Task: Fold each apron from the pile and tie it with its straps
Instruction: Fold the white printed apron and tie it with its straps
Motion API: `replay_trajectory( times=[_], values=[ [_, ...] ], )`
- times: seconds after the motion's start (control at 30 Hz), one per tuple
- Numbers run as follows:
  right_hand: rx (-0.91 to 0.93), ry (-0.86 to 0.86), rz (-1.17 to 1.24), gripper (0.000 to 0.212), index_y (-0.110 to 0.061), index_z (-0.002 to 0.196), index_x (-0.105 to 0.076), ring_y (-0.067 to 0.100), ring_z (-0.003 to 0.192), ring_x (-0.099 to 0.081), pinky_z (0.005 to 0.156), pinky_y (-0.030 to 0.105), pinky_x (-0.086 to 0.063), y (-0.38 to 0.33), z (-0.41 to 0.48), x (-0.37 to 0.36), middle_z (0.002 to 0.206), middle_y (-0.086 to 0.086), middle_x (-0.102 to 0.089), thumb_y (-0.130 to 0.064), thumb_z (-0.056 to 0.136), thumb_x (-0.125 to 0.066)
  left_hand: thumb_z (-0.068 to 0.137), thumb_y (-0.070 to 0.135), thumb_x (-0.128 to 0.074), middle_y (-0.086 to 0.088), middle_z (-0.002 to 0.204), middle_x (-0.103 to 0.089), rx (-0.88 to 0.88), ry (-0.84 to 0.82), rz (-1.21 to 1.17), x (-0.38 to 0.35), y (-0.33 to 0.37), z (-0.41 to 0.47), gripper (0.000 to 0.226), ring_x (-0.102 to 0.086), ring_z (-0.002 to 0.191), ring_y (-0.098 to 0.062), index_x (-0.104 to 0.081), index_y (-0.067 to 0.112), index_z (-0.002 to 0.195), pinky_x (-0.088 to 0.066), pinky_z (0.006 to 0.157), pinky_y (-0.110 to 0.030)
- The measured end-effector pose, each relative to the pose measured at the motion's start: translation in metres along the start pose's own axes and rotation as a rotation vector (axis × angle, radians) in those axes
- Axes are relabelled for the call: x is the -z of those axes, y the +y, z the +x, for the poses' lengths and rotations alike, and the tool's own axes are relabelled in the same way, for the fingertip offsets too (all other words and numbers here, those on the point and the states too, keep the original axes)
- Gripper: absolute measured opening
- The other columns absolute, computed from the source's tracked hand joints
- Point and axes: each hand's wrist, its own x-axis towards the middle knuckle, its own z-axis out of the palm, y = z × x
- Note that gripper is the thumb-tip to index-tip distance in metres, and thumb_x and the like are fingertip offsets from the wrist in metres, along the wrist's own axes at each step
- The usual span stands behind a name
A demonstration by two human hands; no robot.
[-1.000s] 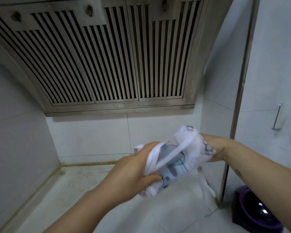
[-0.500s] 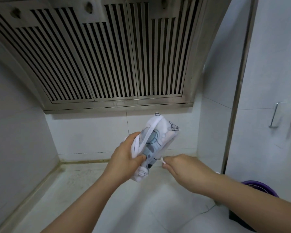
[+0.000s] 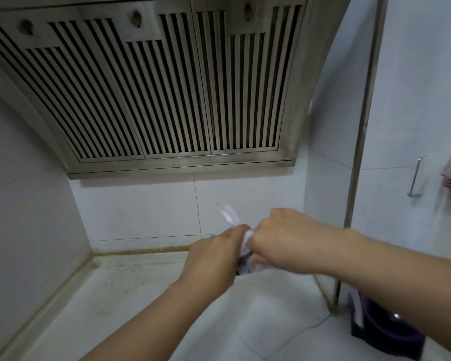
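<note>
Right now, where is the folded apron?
Head view, just right of centre: the apron is bunched between the left hand and right hand, below the range hood.

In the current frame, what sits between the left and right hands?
In the head view, the folded apron, bunched small, sits gripped between the left hand and right hand. A white strap pokes up above it.

Nothing here can be read: no lettering, label, brand or number shows on any surface in the room.
</note>
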Motion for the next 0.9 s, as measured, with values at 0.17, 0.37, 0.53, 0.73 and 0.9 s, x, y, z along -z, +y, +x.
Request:
replay_trajectory(
  times=[0.17, 0.37, 0.53, 0.73, 0.9],
  values=[
    [-0.007, -0.156, 0.467, 0.035, -0.014, 0.077, -0.061, 0.006, 0.061, -0.047, 0.065, 0.023, -0.040, 0.033, 0.003, -0.006, 0.068, -0.004, -0.058, -0.038, 0.097, -0.046, 0.027, 0.020, -0.082, 0.010, 0.060, -0.061, -0.450, 0.246, 0.248, -0.013, -0.005, -0.016, 0.058, -0.052, 0.041, -0.011, -0.068, 0.023, 0.084, -0.026, 0.040, -0.018],
    [-0.072, -0.122, 1.189, 0.039, -0.023, 0.061, -0.050, 0.018, 0.059, -0.038, 0.061, 0.030, -0.037, 0.043, -0.002, -0.038, 0.062, 0.003, -0.043, -0.046, 0.093, -0.051, 0.040, 0.016, -0.079, 0.014, 0.072, -0.063, -0.488, 0.267, 0.122, -0.022, -0.021, -0.023, 0.078, -0.056, 0.057, -0.010, -0.062, 0.022, 0.115, -0.039, 0.050, -0.020],
    [-0.115, -0.172, 1.579, 0.038, -0.011, 0.065, -0.049, 0.016, 0.059, -0.050, 0.062, 0.021, -0.043, 0.043, -0.004, -0.049, 0.065, 0.007, -0.053, -0.039, 0.092, -0.052, 0.051, 0.014, -0.070, 0.016, 0.078, -0.062, -0.384, 0.262, 0.028, -0.025, -0.024, -0.028, 0.096, -0.057, 0.066, -0.009, -0.040, 0.025, 0.142, -0.043, 0.059, -0.020],
    [-0.108, -0.313, 1.963, 0.045, 0.004, 0.101, -0.062, 0.024, 0.090, -0.062, 0.081, 0.028, -0.052, 0.040, -0.009, -0.061, 0.102, 0.018, -0.061, -0.037, 0.083, -0.065, 0.049, 0.013, -0.082, 0.014, 0.089, -0.065, -0.389, 0.380, -0.064, -0.024, -0.028, -0.029, 0.109, -0.046, 0.069, -0.008, -0.033, 0.019, 0.146, -0.026, 0.064, -0.013],
    [-0.087, -0.319, 2.062, 0.086, 0.013, 0.127, -0.043, 0.024, 0.105, -0.058, 0.098, 0.032, -0.046, 0.030, -0.007, -0.072, 0.115, 0.019, -0.060, -0.042, 0.071, -0.079, 0.057, 0.004, -0.072, 0.008, 0.088, -0.066, -0.435, 0.521, -0.029, -0.027, -0.041, -0.026, 0.102, -0.041, 0.070, -0.012, -0.028, 0.019, 0.147, -0.032, 0.067, -0.020]
  ],
)
